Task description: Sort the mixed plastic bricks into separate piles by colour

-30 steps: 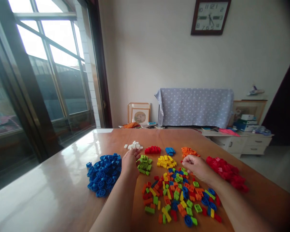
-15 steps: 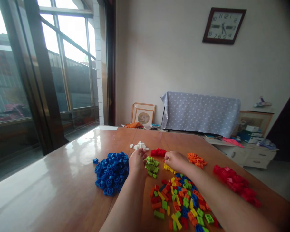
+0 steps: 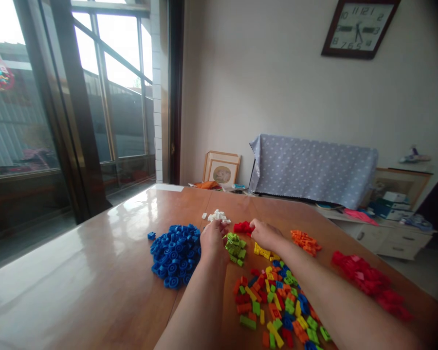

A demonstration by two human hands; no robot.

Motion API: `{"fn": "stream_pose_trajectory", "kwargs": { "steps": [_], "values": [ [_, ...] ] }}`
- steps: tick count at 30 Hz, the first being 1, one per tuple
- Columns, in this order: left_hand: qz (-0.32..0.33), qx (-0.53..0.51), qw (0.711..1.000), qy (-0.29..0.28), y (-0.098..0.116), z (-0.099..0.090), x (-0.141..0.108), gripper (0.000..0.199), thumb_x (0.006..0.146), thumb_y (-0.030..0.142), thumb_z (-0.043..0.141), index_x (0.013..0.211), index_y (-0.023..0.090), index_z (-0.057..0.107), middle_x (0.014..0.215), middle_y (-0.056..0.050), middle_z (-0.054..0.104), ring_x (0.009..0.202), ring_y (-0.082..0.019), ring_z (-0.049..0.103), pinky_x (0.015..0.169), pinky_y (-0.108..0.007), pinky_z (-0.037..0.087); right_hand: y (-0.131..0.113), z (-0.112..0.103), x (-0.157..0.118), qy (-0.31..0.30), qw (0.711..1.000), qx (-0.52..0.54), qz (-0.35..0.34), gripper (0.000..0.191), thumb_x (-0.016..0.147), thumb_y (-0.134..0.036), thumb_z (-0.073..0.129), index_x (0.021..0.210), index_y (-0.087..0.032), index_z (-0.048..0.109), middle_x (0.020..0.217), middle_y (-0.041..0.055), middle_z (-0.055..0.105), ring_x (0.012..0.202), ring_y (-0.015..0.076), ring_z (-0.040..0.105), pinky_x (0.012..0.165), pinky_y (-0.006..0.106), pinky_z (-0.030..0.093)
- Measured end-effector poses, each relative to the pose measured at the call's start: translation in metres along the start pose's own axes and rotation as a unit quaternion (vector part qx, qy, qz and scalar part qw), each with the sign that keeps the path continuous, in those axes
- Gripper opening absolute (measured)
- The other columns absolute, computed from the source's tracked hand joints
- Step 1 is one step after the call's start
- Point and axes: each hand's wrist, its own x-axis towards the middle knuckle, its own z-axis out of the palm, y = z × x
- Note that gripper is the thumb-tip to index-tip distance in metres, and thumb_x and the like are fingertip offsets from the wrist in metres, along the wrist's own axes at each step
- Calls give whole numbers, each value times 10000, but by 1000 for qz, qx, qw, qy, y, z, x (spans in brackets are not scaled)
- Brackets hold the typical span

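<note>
My left hand (image 3: 213, 238) is between the heap of blue round bricks (image 3: 177, 257) and the small pile of lime-green bricks (image 3: 235, 250), its fingertips just short of the white bricks (image 3: 218, 216). Its fingers are curled together; what they hold, if anything, is hidden. Farther right, my right hand (image 3: 267, 236) has its fingers pinched at the right end of a small pile of red bricks (image 3: 242, 227), and I cannot make out what is between them. Yellow bricks (image 3: 263, 251) lie just below this hand, partly covered by the wrist.
Mixed coloured bricks (image 3: 277, 311) are spread near the front of the brown table (image 3: 105, 272), partly under my right forearm. Orange bricks (image 3: 305, 242) and a long heap of red pieces (image 3: 372, 282) lie to the right. A polka-dot cloth (image 3: 314, 170) drapes something beyond the table.
My right hand has moved forward from the yellow bricks to the red pile, uncovering more of the yellow ones. My left hand stays by the white bricks. The view has shifted slightly.
</note>
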Motion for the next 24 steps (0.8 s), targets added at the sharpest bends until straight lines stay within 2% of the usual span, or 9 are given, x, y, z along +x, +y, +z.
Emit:
{"fn": "stream_pose_trajectory", "kwargs": {
  "steps": [5,9,13,17,21,24],
  "values": [
    [3,6,1000,16,4,0,-1,284,650,301,691,892,177,609,798,-1,679,545,-74,567,529,-213,328,0,7,2,-14,999,29,-26,272,893,-285,486,1107,-256,652,1113,75,732,992,232,646,776,297,402],
    [15,6,999,27,7,-1,0,287,661,311,686,903,174,614,802,-10,680,558,-84,585,546,-224,348,1,4,-1,-12,997,65,-42,251,893,-299,500,1079,-269,666,1108,32,733,972,195,643,785,263,419],
    [14,7,1000,25,8,-1,1,287,655,307,682,899,174,612,793,-8,675,560,-89,593,544,-225,345,8,-1,-8,-11,988,144,-55,225,857,-289,532,1021,-250,680,1011,7,742,906,171,642,749,238,436],
    [12,12,1000,19,9,2,-4,285,651,304,684,898,177,619,793,1,668,549,-75,568,527,-210,332,25,-6,-27,-22,965,260,-14,274,831,-290,547,1063,-225,677,883,10,730,751,156,630,641,228,436],
    [28,74,996,-31,3,7,-13,260,657,315,677,865,167,624,775,-19,670,553,-82,555,515,-196,320,52,-14,-54,-4,966,257,-18,263,850,-323,527,1009,-212,704,843,11,721,750,166,633,666,243,451],
    [41,176,975,-128,-9,10,-21,219,649,299,686,807,153,646,716,-46,671,541,-105,550,513,-203,338,70,-19,-70,30,980,193,-34,245,849,-293,510,896,-210,736,913,25,732,848,184,643,777,265,457]
  ]
}}
